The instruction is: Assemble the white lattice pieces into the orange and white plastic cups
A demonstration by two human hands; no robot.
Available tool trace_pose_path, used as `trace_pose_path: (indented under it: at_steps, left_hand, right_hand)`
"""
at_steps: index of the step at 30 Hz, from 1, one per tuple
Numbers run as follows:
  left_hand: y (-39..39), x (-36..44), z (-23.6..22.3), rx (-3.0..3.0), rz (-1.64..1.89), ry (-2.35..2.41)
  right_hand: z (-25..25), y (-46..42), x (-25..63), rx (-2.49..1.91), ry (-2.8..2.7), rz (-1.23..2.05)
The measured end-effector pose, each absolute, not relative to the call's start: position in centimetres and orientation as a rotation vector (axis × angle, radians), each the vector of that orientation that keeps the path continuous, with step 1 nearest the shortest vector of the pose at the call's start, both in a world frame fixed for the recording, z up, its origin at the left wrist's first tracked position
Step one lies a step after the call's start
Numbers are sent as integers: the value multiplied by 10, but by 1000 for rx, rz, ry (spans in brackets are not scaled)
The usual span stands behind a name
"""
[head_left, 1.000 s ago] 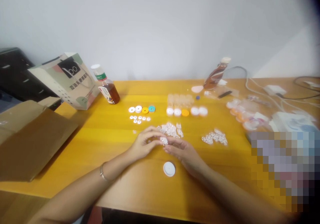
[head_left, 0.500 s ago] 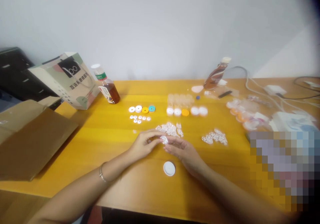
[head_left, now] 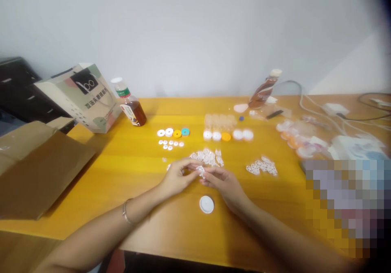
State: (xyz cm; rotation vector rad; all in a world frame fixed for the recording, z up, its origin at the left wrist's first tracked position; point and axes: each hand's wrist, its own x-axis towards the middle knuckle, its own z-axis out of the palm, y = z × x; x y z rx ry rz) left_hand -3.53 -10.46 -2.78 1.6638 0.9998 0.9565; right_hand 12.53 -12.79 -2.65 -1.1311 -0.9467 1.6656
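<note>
Between the fingertips of both hands is a small white plastic piece with holes (head_left: 200,170). My left hand (head_left: 179,176) pinches it from the left, and my right hand (head_left: 220,181) pinches it from the right. Just beyond my fingers lies a pile of similar white pieces (head_left: 207,157), partly covered by the left fingers. A second group of such flat pieces with holes (head_left: 262,166) is spread to the right. Nearer to me, below the hands, a round white lid (head_left: 207,204) lies flat on the yellow wooden table (head_left: 171,232).
Ring-shaped discs (head_left: 177,134) and several small white discs (head_left: 170,143) lie beyond my left hand. Clear containers with caps (head_left: 220,122) stand behind the pile. A drink bottle (head_left: 134,110), a paper bag (head_left: 94,102), a cardboard box (head_left: 45,175) and another bottle (head_left: 264,90) stand around.
The small white piece has turned between my fingertips and looks narrower now. My right fingers have curled in more, and both hands stay in nearly the same place.
</note>
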Motion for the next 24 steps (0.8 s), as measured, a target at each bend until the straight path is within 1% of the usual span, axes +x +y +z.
trace_pose_path:
  at_steps: [4,6,8,12,14,18,24]
  left_hand:
    - [-105,-37,-25,1610,940,975]
    - [-104,-40,-23,1617,958,1006]
    - [-103,-44,-19,1612,994,1053]
    - [-101,-49,-15,1594,1029,1147]
    - [-102,-50,-15,1606,1036,1153]
    - [-104,-50,-13,1700,1033,1072]
    - [-107,-52,-10,1993,893,880]
  right_hand:
    - [-23,-127,128,-1147,-1070,1636]
    - [-17,-127,133,-1162,-1227,1550]
    - [-10,-128,141,-1180,-1459,1412]
    - [-3,-134,153,-1077,-2088,1251]
    - [-4,-136,153,-1067,-2254,1181]
    - [-14,-135,145,-1118,-2327,1083]
    - [-30,-125,139,-1196,-2205,835]
